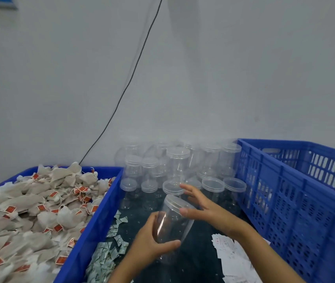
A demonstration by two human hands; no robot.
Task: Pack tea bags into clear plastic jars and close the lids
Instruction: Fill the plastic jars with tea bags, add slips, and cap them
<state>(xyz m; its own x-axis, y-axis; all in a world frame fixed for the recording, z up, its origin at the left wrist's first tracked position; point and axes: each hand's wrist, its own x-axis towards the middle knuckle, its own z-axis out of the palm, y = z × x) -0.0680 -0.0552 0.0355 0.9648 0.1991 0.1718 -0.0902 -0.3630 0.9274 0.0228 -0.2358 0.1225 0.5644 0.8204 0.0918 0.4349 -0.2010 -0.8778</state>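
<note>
While gripping jar [172, 227], hands [152, 240].

Jars [178, 160] between two crates [93, 221]

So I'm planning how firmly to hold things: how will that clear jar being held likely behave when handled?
The jar looks empty and thin-walled, so probably light and apt to flex under a hard squeeze. Its smooth, glossy wall may be slippery; the left hand wraps it low while the right hand is open by the lid. Being round, it would likely roll if laid down.
</note>
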